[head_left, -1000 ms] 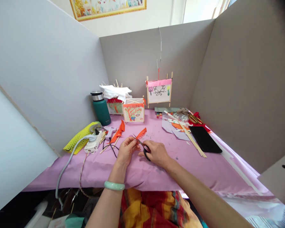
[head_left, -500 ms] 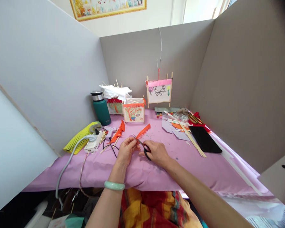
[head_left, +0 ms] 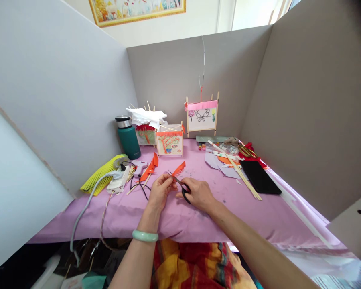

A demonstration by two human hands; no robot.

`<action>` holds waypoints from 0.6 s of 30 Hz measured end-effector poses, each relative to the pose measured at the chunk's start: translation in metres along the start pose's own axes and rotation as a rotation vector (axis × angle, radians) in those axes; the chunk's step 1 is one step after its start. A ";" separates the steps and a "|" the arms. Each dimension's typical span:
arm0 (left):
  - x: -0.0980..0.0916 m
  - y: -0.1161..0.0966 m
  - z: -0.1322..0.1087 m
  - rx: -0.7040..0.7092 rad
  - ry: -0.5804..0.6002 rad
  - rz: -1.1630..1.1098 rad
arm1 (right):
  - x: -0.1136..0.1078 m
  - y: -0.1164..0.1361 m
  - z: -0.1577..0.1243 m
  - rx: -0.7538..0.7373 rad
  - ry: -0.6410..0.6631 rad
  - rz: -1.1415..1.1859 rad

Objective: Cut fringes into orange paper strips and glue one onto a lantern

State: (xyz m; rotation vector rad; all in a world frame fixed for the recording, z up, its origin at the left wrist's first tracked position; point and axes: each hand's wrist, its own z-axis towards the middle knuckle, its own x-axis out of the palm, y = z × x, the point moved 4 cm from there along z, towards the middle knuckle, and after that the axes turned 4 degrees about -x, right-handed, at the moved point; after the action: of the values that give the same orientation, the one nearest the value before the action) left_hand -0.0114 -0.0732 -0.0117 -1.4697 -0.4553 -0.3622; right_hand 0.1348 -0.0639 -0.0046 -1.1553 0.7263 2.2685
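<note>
My left hand [head_left: 161, 188] pinches one end of an orange paper strip [head_left: 179, 169], whose edge is cut into a fringe. My right hand [head_left: 197, 193] is closed around the black handles of a pair of scissors [head_left: 185, 192]. Their blades reach left to the strip, close to my left fingertips. Behind my hands stands a small stick-framed lantern [head_left: 169, 143] with a drawing on its panel and orange fringe along its top. To the left of the strip lies a piece of orange paper [head_left: 150, 166].
Along the left are a green bottle [head_left: 128, 138], a glue gun [head_left: 140, 167], a power strip [head_left: 118, 184] with cords and a yellow net [head_left: 102, 176]. Rightward lie wooden sticks [head_left: 246, 181], a black phone-like slab [head_left: 260, 177] and gold scissors [head_left: 246, 151]. Another lantern [head_left: 202, 117] hangs behind.
The free end of the orange strip has shifted left and slightly down, and looks shorter. Both hands stay in nearly the same place, the scissors still at the strip.
</note>
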 end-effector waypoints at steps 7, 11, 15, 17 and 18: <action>-0.002 0.000 0.000 0.017 -0.041 -0.042 | -0.002 0.002 0.000 -0.007 0.010 0.004; -0.003 -0.001 0.000 0.030 -0.059 -0.069 | -0.002 0.003 0.000 -0.007 0.018 0.003; -0.002 -0.001 0.000 0.028 -0.059 -0.075 | -0.002 0.003 0.000 -0.001 0.025 -0.003; -0.002 -0.001 0.000 0.024 -0.056 -0.074 | -0.002 0.003 0.000 0.001 0.029 -0.004; -0.002 -0.001 0.000 0.023 -0.054 -0.073 | -0.002 0.003 0.000 0.003 0.031 -0.004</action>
State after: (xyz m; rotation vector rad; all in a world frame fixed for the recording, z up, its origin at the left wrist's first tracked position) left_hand -0.0137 -0.0733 -0.0118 -1.4464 -0.5558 -0.3740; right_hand 0.1340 -0.0666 -0.0020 -1.1926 0.7380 2.2500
